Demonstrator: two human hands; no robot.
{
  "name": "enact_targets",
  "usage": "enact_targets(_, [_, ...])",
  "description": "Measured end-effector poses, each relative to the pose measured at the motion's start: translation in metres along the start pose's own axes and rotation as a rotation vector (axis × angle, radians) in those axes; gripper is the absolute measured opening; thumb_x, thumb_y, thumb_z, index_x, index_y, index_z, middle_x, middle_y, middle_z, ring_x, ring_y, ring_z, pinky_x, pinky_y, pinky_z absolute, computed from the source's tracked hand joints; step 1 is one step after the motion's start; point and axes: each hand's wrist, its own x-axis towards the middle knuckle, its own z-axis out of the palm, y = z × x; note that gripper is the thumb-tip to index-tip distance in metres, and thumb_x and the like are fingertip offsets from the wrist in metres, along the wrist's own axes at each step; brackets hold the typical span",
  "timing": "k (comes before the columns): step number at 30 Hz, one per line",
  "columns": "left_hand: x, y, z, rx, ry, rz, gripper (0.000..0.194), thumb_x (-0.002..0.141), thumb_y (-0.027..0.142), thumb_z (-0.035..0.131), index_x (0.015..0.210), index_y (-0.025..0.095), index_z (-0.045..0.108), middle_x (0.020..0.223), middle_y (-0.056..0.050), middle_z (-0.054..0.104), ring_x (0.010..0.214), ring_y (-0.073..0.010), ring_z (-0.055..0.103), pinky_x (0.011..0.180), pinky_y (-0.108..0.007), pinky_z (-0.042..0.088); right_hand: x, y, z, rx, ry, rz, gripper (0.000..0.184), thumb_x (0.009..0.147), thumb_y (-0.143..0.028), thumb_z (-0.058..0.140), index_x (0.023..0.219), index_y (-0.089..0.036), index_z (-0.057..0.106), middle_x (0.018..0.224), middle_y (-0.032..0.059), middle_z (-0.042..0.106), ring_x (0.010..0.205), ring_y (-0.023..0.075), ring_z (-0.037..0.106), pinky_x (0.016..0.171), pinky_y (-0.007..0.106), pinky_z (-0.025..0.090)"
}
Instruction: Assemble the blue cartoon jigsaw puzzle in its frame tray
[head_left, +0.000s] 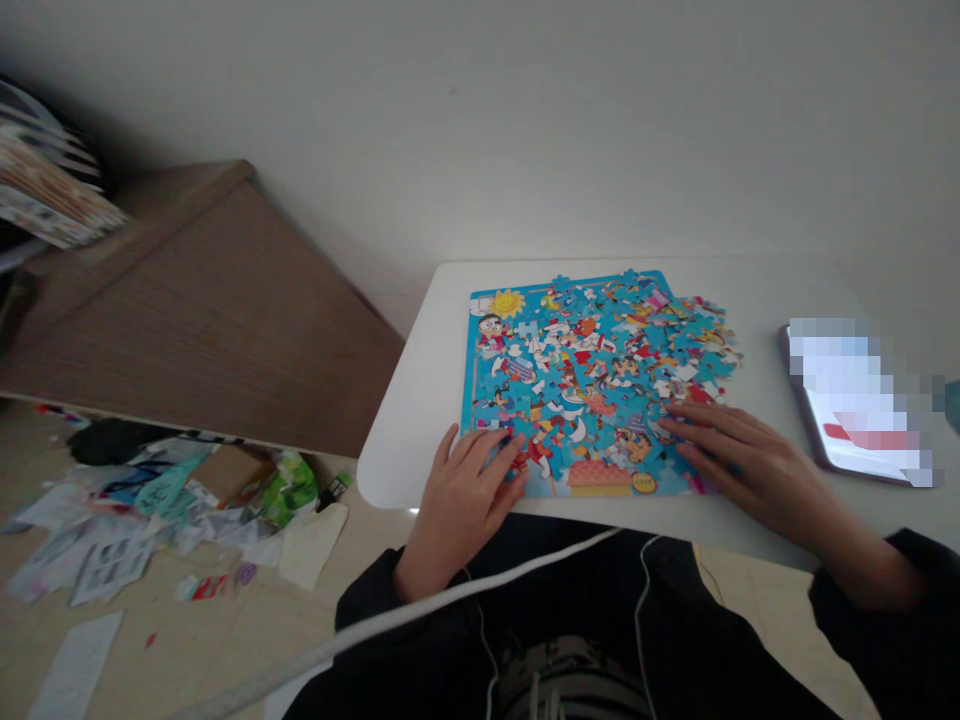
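A colourful jigsaw puzzle with a blue border lies on the white table. Loose puzzle pieces are heaped over its middle and spill past its right edge. At the puzzle's lower left corner rests my left hand, its fingers spread over the border. My right hand reaches in from the right, fingers stretched out and touching pieces near the lower right. Nothing shows gripped in either hand, though the undersides of the fingers are hidden.
A phone with a lit, blurred screen lies on the table's right side. To the left stands a brown wooden cabinet. Bags and papers litter the floor. A white cable crosses in front of my body.
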Motion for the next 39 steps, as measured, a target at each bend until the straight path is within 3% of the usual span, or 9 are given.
enact_targets(3, [0.006,-0.004,-0.004,0.024,0.0,-0.009,0.039,0.097,0.038,0.036,0.125,0.02,0.056,0.123,-0.008,0.062,0.113,-0.0239,0.054,0.105,-0.05,0.034,0.0,-0.001,0.001,0.013,0.003,0.014,0.034,0.092,-0.027,0.047,0.123,-0.026,0.059,0.128,0.0067,0.06,0.117,0.025,0.055,0.098,0.047,0.047])
enact_targets(8, [0.019,-0.004,-0.001,0.084,-0.101,-0.028,0.048,0.097,0.045,0.034,0.131,0.016,0.05,0.137,-0.01,0.052,0.126,-0.0289,0.045,0.104,-0.053,0.035,-0.002,0.002,0.004,-0.002,-0.015,0.004,0.034,0.092,-0.026,0.047,0.124,-0.023,0.059,0.128,0.0084,0.059,0.116,0.025,0.055,0.097,0.048,0.047])
enact_targets(14, [0.027,0.003,0.003,0.066,-0.17,0.025,0.052,0.097,0.05,0.032,0.135,0.018,0.047,0.142,-0.006,0.048,0.133,-0.0274,0.038,0.109,-0.05,0.03,-0.003,0.002,0.005,0.004,0.0,-0.017,0.033,0.092,-0.026,0.048,0.122,-0.024,0.06,0.125,0.0077,0.061,0.113,0.0236,0.057,0.096,0.046,0.048])
enact_targets(21, [0.033,-0.012,-0.011,0.104,-0.302,0.129,0.062,0.095,0.058,0.024,0.14,0.018,0.039,0.146,-0.009,0.041,0.134,-0.0298,0.036,0.105,-0.05,0.033,-0.001,-0.003,0.004,0.019,0.009,0.008,0.033,0.092,-0.027,0.047,0.122,-0.026,0.06,0.124,0.0063,0.062,0.113,0.0231,0.057,0.096,0.045,0.049])
enact_targets(27, [0.033,-0.027,-0.016,0.07,-0.309,0.126,0.06,0.096,0.057,0.021,0.131,0.018,0.049,0.14,-0.01,0.049,0.133,-0.0266,0.039,0.106,-0.05,0.033,-0.002,-0.003,0.004,0.017,0.022,0.008,0.032,0.091,-0.026,0.048,0.12,-0.026,0.062,0.122,0.0053,0.063,0.113,0.0216,0.058,0.097,0.042,0.048])
enact_targets(33, [0.041,-0.036,-0.017,0.027,-0.309,0.145,0.042,0.098,0.045,0.031,0.109,0.017,0.06,0.13,-0.009,0.058,0.125,-0.0242,0.049,0.103,-0.046,0.037,-0.001,-0.003,0.004,0.014,0.015,-0.004,0.031,0.092,-0.025,0.047,0.118,-0.024,0.063,0.122,0.0068,0.063,0.113,0.0213,0.058,0.096,0.042,0.05])
enact_targets(39, [0.057,-0.037,-0.017,0.086,-0.278,0.185,0.036,0.098,0.038,0.034,0.117,0.018,0.058,0.122,-0.01,0.061,0.114,-0.0237,0.055,0.1,-0.046,0.039,0.002,-0.006,0.002,0.047,0.014,0.024,0.031,0.092,-0.025,0.046,0.117,-0.026,0.064,0.122,0.0059,0.064,0.113,0.0218,0.058,0.096,0.042,0.05])
